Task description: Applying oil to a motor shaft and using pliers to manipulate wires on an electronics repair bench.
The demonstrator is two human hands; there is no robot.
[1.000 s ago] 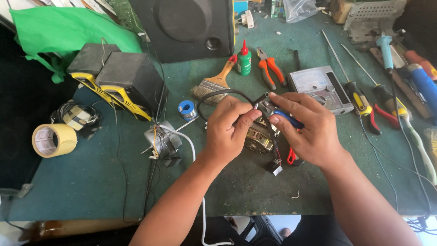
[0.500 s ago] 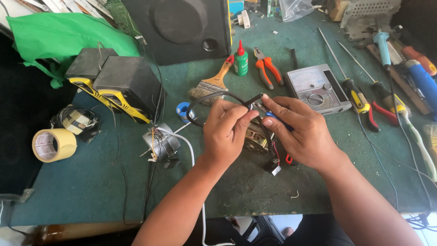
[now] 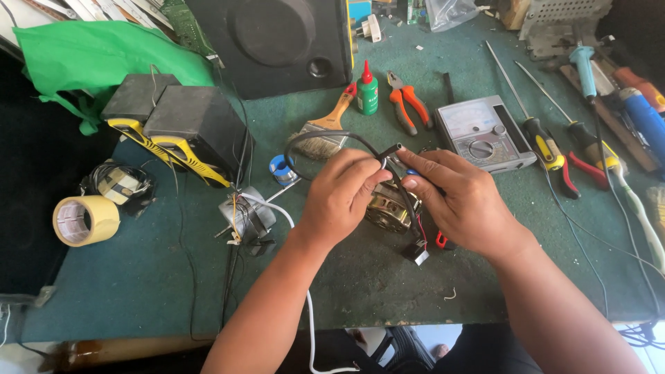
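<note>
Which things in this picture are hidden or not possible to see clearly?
- Motor, head view: mostly covered by the left hand and right hand.
- Blue-handled tool: only a sliver shows under the right fingers; its type is unclear.
- Black cable: where it ends is hidden behind both hands.
- Meter: dial markings too small to read.
- Blue tools: cut off by the right edge.

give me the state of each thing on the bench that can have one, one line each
left hand: grip closed on the black cable
right hand: fingers pinching the black cable near its cut end
black cable: bent in a loop, end raised
motor: lying under the hands
orange pliers: lying flat, handles apart
tape roll: on its side
green bottle: upright, red cap on
paintbrush: lying flat
</note>
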